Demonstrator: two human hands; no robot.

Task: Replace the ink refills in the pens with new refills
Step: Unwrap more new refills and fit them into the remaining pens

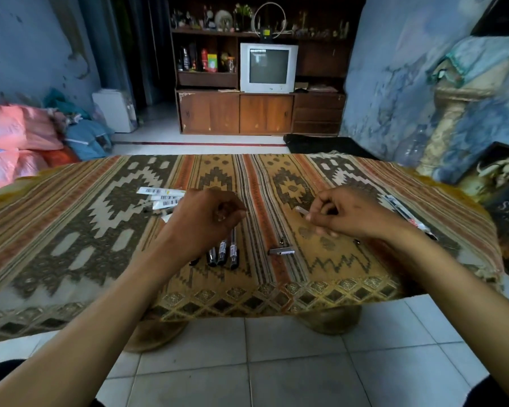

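Low desk [71, 230] under patterned cloth, landmark for all below. Over its middle: left hand [209, 218], fingers curled tight, contents hidden, cannot tell what pinched. Right of it: right hand [344, 215], fingers pinching thin pale refill [301, 211]. Beneath left wrist: three black pens [222, 251] side by side, partly covered by hand. Centre, near front edge: small metal pen part [281, 252]. Far left: barcoded refill packs [162, 198], partly behind left hand. Right edge: opened pack [409, 217]. Beyond desk: television [268, 67] in wooden cabinet [209, 113].
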